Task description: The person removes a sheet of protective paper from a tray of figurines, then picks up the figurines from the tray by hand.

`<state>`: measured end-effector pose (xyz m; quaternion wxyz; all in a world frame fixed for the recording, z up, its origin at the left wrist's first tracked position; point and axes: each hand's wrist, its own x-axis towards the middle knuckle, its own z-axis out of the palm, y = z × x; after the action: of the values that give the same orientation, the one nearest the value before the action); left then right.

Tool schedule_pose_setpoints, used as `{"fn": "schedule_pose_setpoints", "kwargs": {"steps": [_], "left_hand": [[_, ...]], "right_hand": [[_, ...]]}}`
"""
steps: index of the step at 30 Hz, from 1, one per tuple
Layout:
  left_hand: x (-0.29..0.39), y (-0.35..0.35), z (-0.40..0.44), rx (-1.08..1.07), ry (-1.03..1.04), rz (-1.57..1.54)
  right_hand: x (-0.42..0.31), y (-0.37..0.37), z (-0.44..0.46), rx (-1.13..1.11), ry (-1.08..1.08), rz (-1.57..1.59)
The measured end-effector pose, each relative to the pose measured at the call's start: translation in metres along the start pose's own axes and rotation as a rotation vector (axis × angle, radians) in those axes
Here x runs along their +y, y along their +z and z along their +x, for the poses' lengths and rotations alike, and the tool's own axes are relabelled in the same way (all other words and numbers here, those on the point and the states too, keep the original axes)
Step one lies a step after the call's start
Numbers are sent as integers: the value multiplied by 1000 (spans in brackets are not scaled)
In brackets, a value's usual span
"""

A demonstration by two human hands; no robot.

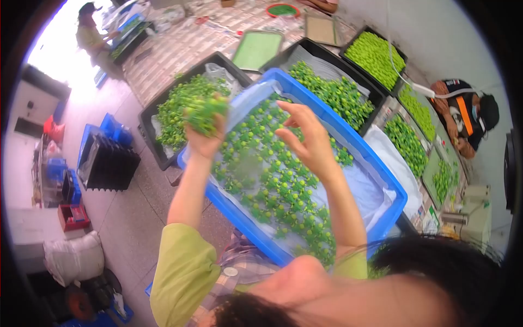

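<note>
My left hand (207,139) is closed round a bunch of small green pieces (206,115), slightly blurred, at the left end of a blue tub (348,136). Behind that bunch stands a black crate (151,133) with more green pieces on a plastic liner. Over the middle of the tub, my right hand (306,132) has its fingers spread and curved, with nothing between them. Many green pieces with round light-green centres (283,191) lie scattered on the tub's pale liner (354,185).
More black crates of green pieces (329,95) stand behind the tub. A co-worker in a dark cap (463,111) sits at the right; another person (95,38) stands far left. Stacked black crates (111,163) are on the floor. A green tray (257,50) lies on the table.
</note>
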<state>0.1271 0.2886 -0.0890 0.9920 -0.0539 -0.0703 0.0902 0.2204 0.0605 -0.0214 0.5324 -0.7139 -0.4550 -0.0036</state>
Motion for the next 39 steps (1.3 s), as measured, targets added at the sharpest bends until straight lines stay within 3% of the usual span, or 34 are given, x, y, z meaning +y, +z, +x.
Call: {"fn": "schedule_pose_setpoints", "kwargs": {"steps": [1, 4, 5, 6, 7, 11, 13, 15, 16, 18, 20, 21, 22, 26, 28, 31, 35, 39], "left_hand": [[14, 11, 7, 63, 17, -50], [81, 7, 32, 223, 294, 282], [134, -27, 41, 98, 290, 335], [158, -32, 52, 326, 398, 430], [134, -11, 62, 580, 607, 563], [131, 2, 71, 874, 546, 789], [55, 47, 74, 997, 641, 1018], [70, 28, 84, 753, 544, 1148], [61, 28, 85, 780, 528, 1233], [20, 17, 78, 594, 521, 1222], [-29, -2, 57, 283, 223, 1644], [-77, 7, 45, 395, 60, 1119], [-106, -1, 30, 336, -124, 1146], [-176, -38, -9, 552, -730, 739], [-192, -55, -19, 610, -811, 737], [-200, -66, -29, 654, -884, 632], [-197, -70, -35, 685, -942, 593], [-193, -71, -37, 706, -960, 615]], "right_hand": [[7, -11, -9, 17, 50, -8], [29, -46, -44, 43, 211, -78], [37, -58, -57, 60, 244, -131], [45, -68, -72, 78, 305, -166], [53, -78, -85, 95, 360, -195], [102, -104, -137, 157, 519, -390], [116, -106, -153, 161, 542, -466], [134, -105, -165, 46, 488, -674], [137, -101, -164, 12, 485, -750], [142, -93, -158, 2, 451, -791], [146, -86, -154, -8, 406, -824], [148, -84, -151, -79, 453, -860], [149, -83, -150, -152, 501, -894], [134, -89, -151, -114, 478, -849], [111, -93, -150, -90, 585, -534], [88, -86, -152, -72, 560, -465], [122, -81, -164, -71, 567, -754], [137, -72, -161, -201, 683, -719]]}}
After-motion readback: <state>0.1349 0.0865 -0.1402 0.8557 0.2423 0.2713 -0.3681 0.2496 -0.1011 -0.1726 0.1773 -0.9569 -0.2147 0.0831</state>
